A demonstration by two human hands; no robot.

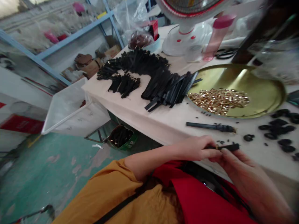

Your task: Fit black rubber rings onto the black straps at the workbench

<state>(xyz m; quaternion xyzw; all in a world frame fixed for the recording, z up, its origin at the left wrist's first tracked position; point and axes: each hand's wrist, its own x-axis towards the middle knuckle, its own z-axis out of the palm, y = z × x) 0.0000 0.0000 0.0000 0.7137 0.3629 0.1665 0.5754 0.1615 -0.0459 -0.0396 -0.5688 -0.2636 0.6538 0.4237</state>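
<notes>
Close to the table's front edge, my left hand (206,149) and my right hand (235,158) meet on one short black strap (230,147). A small gold-coloured metal piece shows on the strap between them. My left fingers pinch one end; the right thumb and fingers press on the other. Just beyond my hands lies another black strap (205,126) with a gold buckle-like end. Further off, a gold tray (263,102) bears a heap of small gold metal pieces (221,99). Left of it lies a pile of black straps (167,88).
Black rings and loops (277,129) lie at the table's right. Behind stand a white fan (184,40) and a pink-lidded bottle (217,37). A white bin (72,109) and a green tub (130,143) of black pieces sit beside and below the table (130,107).
</notes>
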